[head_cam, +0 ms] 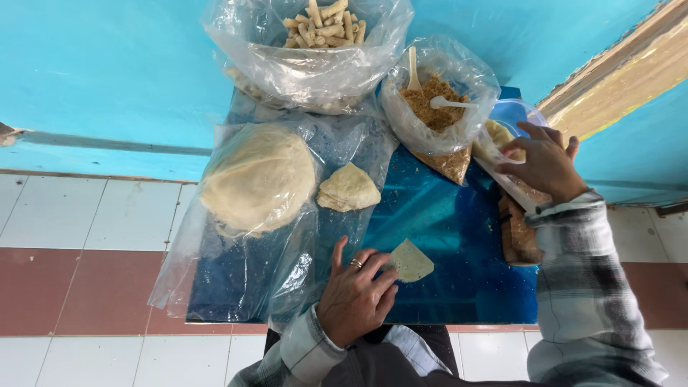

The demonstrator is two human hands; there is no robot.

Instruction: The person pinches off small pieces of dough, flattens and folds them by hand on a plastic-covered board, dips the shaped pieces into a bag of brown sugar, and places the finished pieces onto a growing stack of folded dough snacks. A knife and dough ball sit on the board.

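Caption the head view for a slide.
Left hand pins a triangular wrapper on the blue table; right hand reaches into a plastic bag.

Above the hands, the large clear bag of rolled pieces (pixel 315 43) is cut by the top edge; its upper opening is out of view. The crumb filling (pixel 433 104) partly buries two white spoons (pixel 448 103), whose bowls are hidden. The right hand (pixel 545 165) covers most of the small bag (pixel 502 136) it touches; the contents read only as pale dough. Just below that hand, the sleeve (pixel 573 236) hides part of a brown stack (pixel 517 236); its kind cannot be told. The left hand (pixel 355 297) overlaps one corner of the folded wrapper (pixel 410 261). The lower edge cuts off both forearms. The counter's (pixel 444 215) near edge is hidden by the person's body.
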